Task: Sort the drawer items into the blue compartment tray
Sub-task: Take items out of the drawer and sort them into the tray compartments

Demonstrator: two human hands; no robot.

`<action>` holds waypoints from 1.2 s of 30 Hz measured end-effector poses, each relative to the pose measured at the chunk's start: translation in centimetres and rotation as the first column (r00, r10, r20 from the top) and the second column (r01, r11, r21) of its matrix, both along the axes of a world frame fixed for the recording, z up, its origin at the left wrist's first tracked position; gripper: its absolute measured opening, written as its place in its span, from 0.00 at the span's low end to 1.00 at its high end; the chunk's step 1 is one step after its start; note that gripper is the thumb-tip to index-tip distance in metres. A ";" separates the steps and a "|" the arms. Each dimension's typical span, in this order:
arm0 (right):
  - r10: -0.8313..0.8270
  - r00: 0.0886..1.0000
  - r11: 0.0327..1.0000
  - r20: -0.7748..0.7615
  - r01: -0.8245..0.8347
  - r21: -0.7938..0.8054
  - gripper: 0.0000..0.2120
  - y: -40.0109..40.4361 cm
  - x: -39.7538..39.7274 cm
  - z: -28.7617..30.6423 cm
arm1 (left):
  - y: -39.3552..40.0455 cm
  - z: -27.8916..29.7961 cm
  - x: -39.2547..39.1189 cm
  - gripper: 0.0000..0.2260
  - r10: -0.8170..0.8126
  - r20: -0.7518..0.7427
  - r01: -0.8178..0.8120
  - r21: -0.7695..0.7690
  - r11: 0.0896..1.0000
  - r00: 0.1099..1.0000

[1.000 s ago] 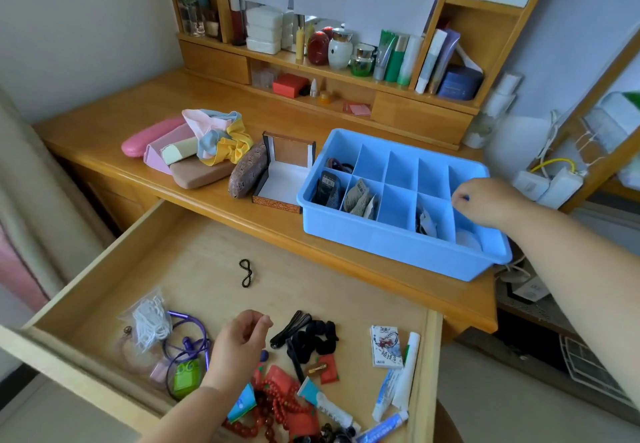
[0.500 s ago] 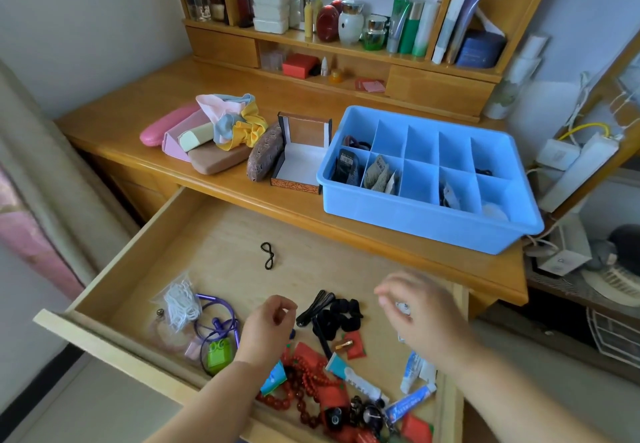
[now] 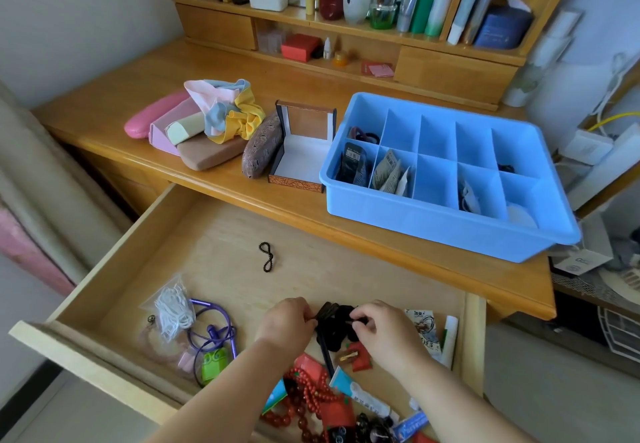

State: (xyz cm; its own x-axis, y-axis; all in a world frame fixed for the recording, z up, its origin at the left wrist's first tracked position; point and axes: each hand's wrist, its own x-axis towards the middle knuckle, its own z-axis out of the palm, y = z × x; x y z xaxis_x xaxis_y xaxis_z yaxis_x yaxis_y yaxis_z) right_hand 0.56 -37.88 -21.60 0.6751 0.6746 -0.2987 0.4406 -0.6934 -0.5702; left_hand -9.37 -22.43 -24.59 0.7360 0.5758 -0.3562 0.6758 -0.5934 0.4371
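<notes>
Inside the open drawer (image 3: 214, 234), the left hand (image 3: 287, 324) and right hand (image 3: 384, 331), fingers curled, both pinch the black hair ties (image 3: 337, 326).

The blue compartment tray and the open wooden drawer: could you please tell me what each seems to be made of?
The blue compartment tray looks like moulded plastic with a smooth, slightly glossy finish: uniform colour, rounded rim, thin dividers. The open wooden drawer appears to be pale wood or plywood, matte, with faint grain visible on its floor.
</notes>
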 end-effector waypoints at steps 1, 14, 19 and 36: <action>-0.038 0.999 0.999 -0.020 0.038 0.032 0.07 0.1 0.0 0.4 | 0.1 0.3 -0.3 0.06 0.003 0.054 -0.003 0.002 1.000 0.999; -0.411 0.565 0.708 -0.716 0.693 0.140 0.14 -1.0 0.4 2.7 | -0.7 1.4 -1.9 0.13 -0.065 0.107 0.059 0.054 0.997 0.992; -0.349 0.214 0.592 -0.912 0.805 -0.038 0.11 -2.0 0.4 2.2 | -1.1 -0.1 -1.2 0.12 -0.150 -0.102 0.169 0.218 0.961 0.983; -0.210 0.022 0.484 -0.977 0.871 -0.084 0.08 -0.7 -1.5 3.6 | -3.1 3.7 -1.8 0.09 0.348 0.344 -0.162 -0.467 0.869 0.872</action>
